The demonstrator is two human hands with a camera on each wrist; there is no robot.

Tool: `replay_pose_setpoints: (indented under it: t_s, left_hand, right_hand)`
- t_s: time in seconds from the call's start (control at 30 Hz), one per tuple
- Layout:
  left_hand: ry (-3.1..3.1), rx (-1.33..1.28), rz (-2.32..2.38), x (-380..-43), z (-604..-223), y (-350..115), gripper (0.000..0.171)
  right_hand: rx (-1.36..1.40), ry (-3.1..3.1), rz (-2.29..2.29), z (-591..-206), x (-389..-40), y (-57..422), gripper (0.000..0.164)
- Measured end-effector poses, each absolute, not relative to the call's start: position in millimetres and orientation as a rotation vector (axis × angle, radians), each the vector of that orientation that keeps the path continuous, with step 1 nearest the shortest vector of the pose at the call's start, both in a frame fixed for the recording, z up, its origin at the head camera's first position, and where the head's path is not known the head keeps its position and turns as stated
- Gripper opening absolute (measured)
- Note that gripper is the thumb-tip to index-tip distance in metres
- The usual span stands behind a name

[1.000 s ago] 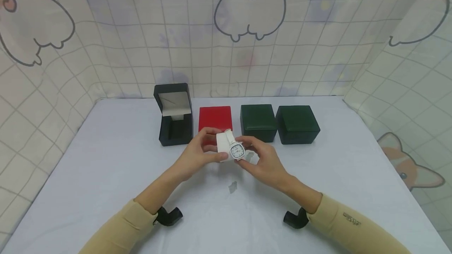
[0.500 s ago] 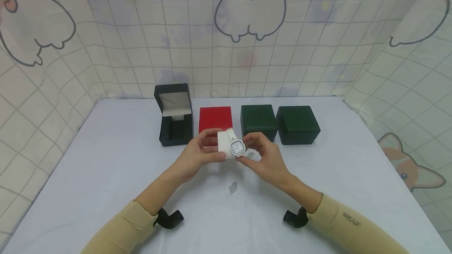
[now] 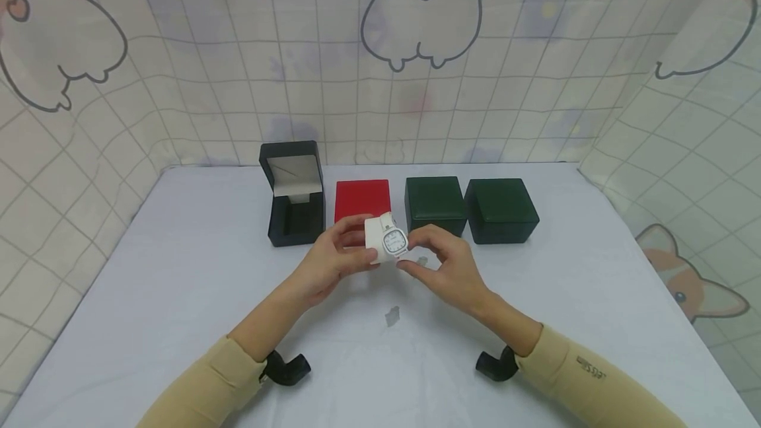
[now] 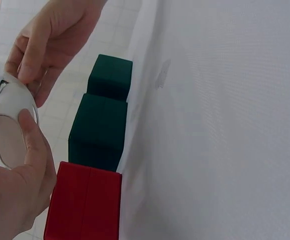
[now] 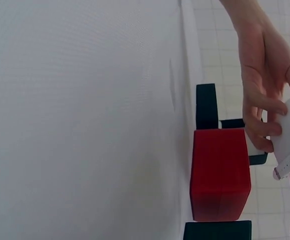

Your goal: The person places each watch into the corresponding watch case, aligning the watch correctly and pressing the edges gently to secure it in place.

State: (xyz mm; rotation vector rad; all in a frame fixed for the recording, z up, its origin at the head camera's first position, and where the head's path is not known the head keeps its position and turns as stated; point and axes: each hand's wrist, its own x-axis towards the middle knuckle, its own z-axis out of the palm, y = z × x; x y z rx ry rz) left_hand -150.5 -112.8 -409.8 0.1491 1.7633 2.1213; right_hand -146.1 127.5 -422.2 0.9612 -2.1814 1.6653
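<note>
A white wristwatch with a squarish dial is strapped round a white watch cushion, held up over the table. My left hand grips the cushion from the left, thumb in front and fingers behind. From the right, my right hand has its curled thumb and index finger at the edge of the watch. The left wrist view shows the cushion's rounded end between the left thumb and fingers. In the right wrist view the watch's white strap sticks out at the edge of the frame.
Behind the hands stand an open dark watch box with a pale lid lining, a shut red box, and two green boxes, one beside the other. A white cloth covers the table. A patterned curtain hangs behind.
The watch and cushion have shifted slightly up and to the left, and the dial has tilted. The right fingers have moved a little along the watch's right edge. The boxes stay put.
</note>
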Motion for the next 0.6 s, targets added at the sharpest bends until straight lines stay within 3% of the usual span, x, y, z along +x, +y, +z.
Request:
replay_pose_setpoints:
  t_s: [0.6]
  left_hand:
    - [1.728,0.161,2.179,-149.5,-408.8,-108.3,0.067]
  right_hand:
    - [0.911,-2.169,1.571,-421.7,-147.0,121.3,0.036]
